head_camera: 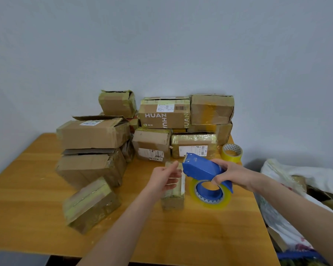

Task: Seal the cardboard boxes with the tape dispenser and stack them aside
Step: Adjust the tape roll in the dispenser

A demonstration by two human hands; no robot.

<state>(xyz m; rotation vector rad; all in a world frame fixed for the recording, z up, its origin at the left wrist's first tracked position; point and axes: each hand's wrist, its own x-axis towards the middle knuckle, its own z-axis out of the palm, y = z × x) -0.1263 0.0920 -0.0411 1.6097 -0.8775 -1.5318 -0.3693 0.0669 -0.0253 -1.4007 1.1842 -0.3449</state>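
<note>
While taking up most of the lower view, bears everything else: wooden table (181,237), orange-brown grain. Against the pale wall at its far edge, heap of cardboard boxes (164,116), two or three high, most wrapped in yellowish tape, one printed HUAN. To the left of that, two larger brown boxes, upper box (92,134) resting on lower box (88,166), flaps of both not lying flat. Nearer, at front left, taped box (90,204), lying askew and apart from the heap. Beyond the table's right edge, crumpled white bag (296,175).

At the middle of the table, small narrow box (173,198), wrapped in tape, long side running away from the camera, far end partly hidden by the left hand (165,176). Just right of it, blue tape dispenser (200,167), nose pointing toward the heap, roll of clear yellowish tape (217,205) on the hub at its near end. Clasped round the dispenser's body from the right, right hand (233,173), thumb on top, fingers curled beneath. Left hand loose, fingers half extended, tips just beside the dispenser's nose; grasping nothing that can be made out, contact with box or tape unclear.

By the right end of the heap, spare roll of yellow tape (232,153) on the table.
</note>
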